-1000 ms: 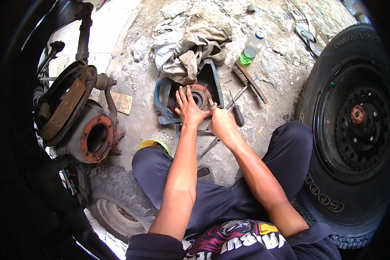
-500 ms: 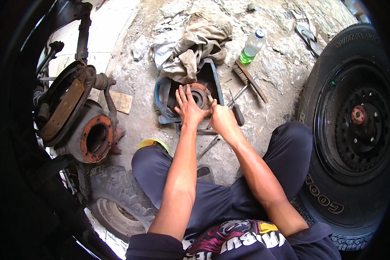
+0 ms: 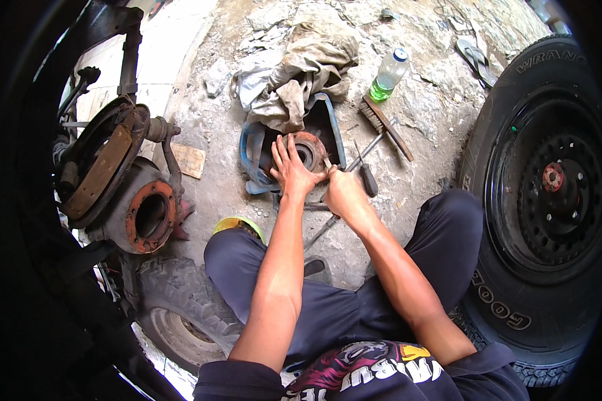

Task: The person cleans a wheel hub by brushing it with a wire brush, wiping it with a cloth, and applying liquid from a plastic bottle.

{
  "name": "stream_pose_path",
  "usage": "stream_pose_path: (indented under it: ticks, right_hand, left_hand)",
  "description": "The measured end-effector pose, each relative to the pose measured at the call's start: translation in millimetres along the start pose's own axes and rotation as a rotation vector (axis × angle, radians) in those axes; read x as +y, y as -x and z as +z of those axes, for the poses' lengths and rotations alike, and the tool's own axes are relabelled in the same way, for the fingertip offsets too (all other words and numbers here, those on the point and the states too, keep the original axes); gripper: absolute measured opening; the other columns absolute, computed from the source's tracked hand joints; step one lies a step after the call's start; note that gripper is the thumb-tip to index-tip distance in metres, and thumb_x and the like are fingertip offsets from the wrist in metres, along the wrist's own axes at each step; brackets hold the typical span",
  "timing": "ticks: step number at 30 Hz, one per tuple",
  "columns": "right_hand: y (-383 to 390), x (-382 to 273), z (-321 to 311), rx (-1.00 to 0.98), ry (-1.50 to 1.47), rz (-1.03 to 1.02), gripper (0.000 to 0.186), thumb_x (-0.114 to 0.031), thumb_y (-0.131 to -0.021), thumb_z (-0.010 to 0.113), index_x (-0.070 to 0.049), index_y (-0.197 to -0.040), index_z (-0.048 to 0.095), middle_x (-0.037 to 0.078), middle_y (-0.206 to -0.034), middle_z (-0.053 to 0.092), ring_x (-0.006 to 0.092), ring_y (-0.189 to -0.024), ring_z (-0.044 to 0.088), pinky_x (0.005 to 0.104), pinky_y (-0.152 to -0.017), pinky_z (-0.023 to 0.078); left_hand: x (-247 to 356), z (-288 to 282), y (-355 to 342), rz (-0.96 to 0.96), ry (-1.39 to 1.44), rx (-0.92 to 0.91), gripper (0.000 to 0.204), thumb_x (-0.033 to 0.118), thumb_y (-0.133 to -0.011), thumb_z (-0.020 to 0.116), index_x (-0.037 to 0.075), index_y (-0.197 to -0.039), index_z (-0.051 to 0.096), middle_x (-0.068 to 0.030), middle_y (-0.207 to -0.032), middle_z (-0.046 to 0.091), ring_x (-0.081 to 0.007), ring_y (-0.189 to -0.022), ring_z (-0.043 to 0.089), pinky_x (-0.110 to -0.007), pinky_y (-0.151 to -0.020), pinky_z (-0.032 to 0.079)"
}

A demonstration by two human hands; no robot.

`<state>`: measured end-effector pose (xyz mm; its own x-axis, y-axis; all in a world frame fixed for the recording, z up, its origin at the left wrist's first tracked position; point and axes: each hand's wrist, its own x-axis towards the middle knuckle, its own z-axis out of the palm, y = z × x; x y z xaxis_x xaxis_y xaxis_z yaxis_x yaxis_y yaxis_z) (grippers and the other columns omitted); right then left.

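Observation:
A round metal flange (image 3: 310,143) with a rusty orange rim and a central hole sits in a cut-open blue plastic container (image 3: 249,157). My left hand (image 3: 293,172) lies on its near left side, fingers stretched and apart, thumb pointing right. My right hand (image 3: 346,192) is closed round a thin hand tool (image 3: 327,162); its pale tip touches the flange's right edge, and my fingers hide the rest. Just right of that hand lies a dark-handled screwdriver (image 3: 368,180). A long metal bar (image 3: 322,230) runs along the ground beneath my right hand.
Crumpled rags (image 3: 308,67) drape over the container's far side. A wooden wire brush (image 3: 388,127) and a bottle of green liquid (image 3: 388,75) lie beyond on the right. A large wheel (image 3: 535,200) stands at right, an axle housing (image 3: 137,207) at left. A worn tyre (image 3: 180,314) lies near my leg.
My right hand has shifted slightly toward me along the flange's edge with the tool. My left hand stays on the flange, almost unmoved.

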<state>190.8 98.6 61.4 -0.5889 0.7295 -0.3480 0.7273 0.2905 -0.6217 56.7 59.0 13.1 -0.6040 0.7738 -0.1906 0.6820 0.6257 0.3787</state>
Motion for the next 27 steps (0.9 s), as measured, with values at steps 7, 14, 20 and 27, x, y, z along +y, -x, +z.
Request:
stream_pose_path:
  ticks: [7,14,20,27]
  right_hand:
    - [-6.7,9.4,-6.8,0.018,-0.028,-0.084,0.052,0.005,-0.073,0.058,0.021,-0.123,0.055,0.034,-0.078,0.067,0.0443,-0.078,0.072,0.0487,-0.070,0.060]
    - [-10.3,4.2,0.3,0.121,-0.031,-0.078,0.052,0.004,-0.075,0.058,0.016,-0.126,0.057,0.030,-0.075,0.068,0.0433,-0.074,0.071,0.0512,-0.069,0.059]
    - [-0.3,10.7,-9.4,-0.028,0.049,-0.058,0.049,0.002,-0.078,0.058,0.012,-0.126,0.059,0.030,-0.081,0.069,0.0433,-0.078,0.072,0.0507,-0.069,0.059]
    - [-3.5,6.1,-9.3,0.059,0.049,-0.092,0.052,0.001,-0.080,0.057,0.012,-0.131,0.056,0.028,-0.083,0.070,0.0428,-0.077,0.071,0.0511,-0.066,0.058]
  left_hand:
    - [-3.1,4.6,-2.8,0.001,0.005,0.010,0.136,0.066,-0.055,0.088,0.015,-0.159,0.018,-0.0152,-0.166,0.013,-0.0360,-0.154,0.009,-0.076,-0.107,0.024]
    - [-1.7,7.9,-5.2,0.024,0.028,0.051,0.131,0.065,-0.058,0.087,0.014,-0.158,0.019,-0.0162,-0.166,0.015,-0.0371,-0.154,0.009,-0.076,-0.108,0.023]
    - [-0.1,2.5,-0.9,-0.005,-0.004,-0.019,0.134,0.067,-0.056,0.087,0.013,-0.158,0.019,-0.0164,-0.166,0.014,-0.0368,-0.154,0.010,-0.075,-0.108,0.023]
    - [-1.5,11.1,-3.0,-0.016,0.014,0.070,0.137,0.069,-0.054,0.087,0.014,-0.158,0.018,-0.0166,-0.166,0.014,-0.0365,-0.154,0.009,-0.076,-0.108,0.023]
